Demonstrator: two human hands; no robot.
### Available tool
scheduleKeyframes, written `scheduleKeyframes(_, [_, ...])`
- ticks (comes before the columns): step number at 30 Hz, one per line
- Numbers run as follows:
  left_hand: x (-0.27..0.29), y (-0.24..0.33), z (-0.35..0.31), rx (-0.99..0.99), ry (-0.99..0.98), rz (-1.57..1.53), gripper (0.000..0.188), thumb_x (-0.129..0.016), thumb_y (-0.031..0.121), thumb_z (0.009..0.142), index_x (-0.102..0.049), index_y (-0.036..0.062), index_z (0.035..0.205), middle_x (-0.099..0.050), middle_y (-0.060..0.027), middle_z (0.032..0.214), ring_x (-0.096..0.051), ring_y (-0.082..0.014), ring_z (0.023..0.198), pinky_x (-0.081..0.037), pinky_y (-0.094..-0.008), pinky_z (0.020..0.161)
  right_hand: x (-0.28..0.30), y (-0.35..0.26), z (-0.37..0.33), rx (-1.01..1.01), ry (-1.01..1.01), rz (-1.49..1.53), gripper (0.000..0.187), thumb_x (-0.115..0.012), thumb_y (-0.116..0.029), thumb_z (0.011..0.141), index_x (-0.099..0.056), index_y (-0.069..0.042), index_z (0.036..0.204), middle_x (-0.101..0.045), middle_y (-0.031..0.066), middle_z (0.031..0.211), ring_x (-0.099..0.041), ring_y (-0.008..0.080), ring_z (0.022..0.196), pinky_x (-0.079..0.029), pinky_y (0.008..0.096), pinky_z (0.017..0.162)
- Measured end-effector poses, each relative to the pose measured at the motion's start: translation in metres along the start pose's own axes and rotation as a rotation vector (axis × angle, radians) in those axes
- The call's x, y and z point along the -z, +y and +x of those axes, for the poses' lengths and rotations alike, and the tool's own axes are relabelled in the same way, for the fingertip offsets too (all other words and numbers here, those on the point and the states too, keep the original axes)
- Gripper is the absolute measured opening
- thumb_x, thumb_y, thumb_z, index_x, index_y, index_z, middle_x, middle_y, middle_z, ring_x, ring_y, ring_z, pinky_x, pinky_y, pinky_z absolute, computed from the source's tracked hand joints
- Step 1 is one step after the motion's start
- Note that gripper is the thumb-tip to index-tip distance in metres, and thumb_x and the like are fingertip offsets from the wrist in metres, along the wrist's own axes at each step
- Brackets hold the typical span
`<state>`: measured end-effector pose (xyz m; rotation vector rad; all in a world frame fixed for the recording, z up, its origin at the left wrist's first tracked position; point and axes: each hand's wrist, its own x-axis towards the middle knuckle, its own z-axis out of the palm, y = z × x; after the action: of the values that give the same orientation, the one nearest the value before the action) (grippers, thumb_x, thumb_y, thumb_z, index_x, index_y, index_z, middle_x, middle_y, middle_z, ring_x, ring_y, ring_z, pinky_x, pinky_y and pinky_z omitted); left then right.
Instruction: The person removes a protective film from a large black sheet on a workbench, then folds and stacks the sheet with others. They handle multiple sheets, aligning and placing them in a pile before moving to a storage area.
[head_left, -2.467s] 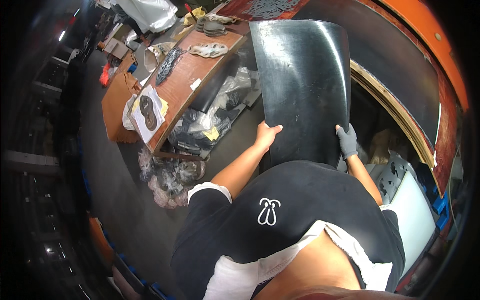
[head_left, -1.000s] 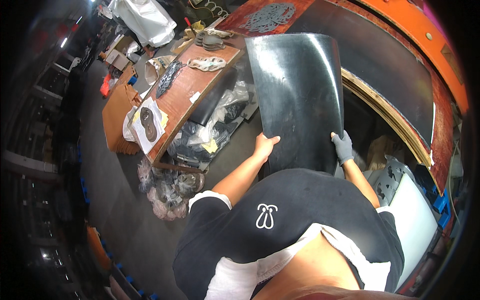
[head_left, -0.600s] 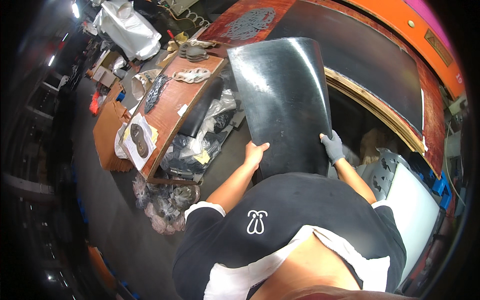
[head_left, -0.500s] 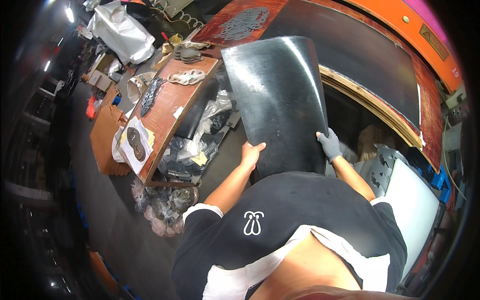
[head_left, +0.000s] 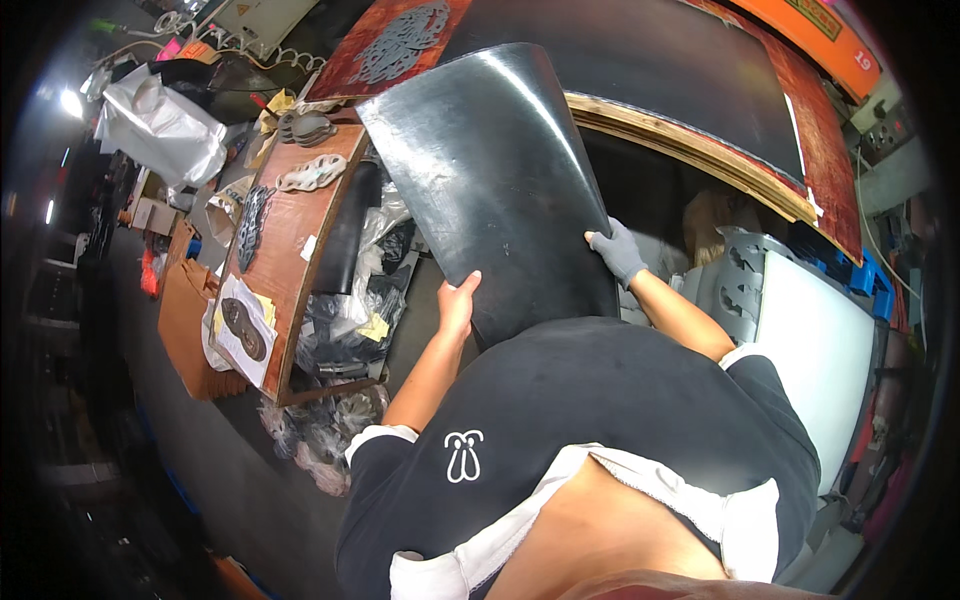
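Observation:
A large black rubber sheet [head_left: 495, 180] is held up in front of my body, slightly curved, its far end over the edge of a big red-brown work table [head_left: 360, 60]. My left hand [head_left: 458, 300], bare, grips the sheet's lower left edge. My right hand [head_left: 615, 250], in a grey glove, grips its right edge. A dark sheet [head_left: 660, 70] lies flat on the big table beyond.
A brown wooden side bench [head_left: 290, 250] to my left carries cut-out sole shapes [head_left: 310, 175] and a paper pattern [head_left: 240, 325]; black scrap and plastic bags [head_left: 350, 310] fill the space under it. A white panel [head_left: 810, 340] stands to my right. A white bag [head_left: 160, 130] sits far left.
The sheet has swung leftward and tilted, its far end now reaching over the big table's edge. Both hands keep the same grip.

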<state>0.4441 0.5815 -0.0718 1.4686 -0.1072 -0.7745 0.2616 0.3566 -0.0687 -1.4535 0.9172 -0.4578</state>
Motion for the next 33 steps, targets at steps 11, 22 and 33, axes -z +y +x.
scheduleKeyframes(11, [-0.004,0.019,-0.023,-0.004,0.015,-0.272,0.069,-0.037,0.055,0.09,-0.032,0.001,0.134,-0.035,-0.0105,0.138,-0.033,-0.0248,0.126,-0.024,-0.0359,0.105,0.003,0.0,-0.004,0.004,-0.05,0.157,0.03,-0.061,-0.017,0.077,-0.058,-0.002,0.102,-0.056,0.0015,0.079,-0.051,0.01,0.073,-0.043,0.0258,0.068])
scheduleKeyframes(22, [0.006,0.015,-0.004,0.182,-0.012,-0.292,0.047,-0.046,0.036,0.092,-0.046,0.0005,0.122,-0.053,-0.0115,0.12,-0.052,-0.0235,0.108,-0.043,-0.0371,0.092,0.007,-0.013,-0.013,0.06,-0.055,0.179,0.034,-0.06,-0.015,0.078,-0.057,0.0,0.108,-0.056,0.0008,0.082,-0.05,0.0089,0.073,-0.043,0.0249,0.069])
scheduleKeyframes(33, [-0.019,0.03,-0.002,-0.176,-0.131,0.005,0.034,-0.069,0.005,0.076,-0.057,-0.0028,0.106,-0.063,-0.0072,0.101,-0.059,-0.0146,0.088,-0.046,-0.0269,0.08,0.035,-0.008,-0.014,0.016,0.009,0.376,0.034,-0.062,-0.018,0.079,-0.057,0.0,0.107,-0.056,0.0013,0.084,-0.051,0.0096,0.077,-0.043,0.0256,0.072])
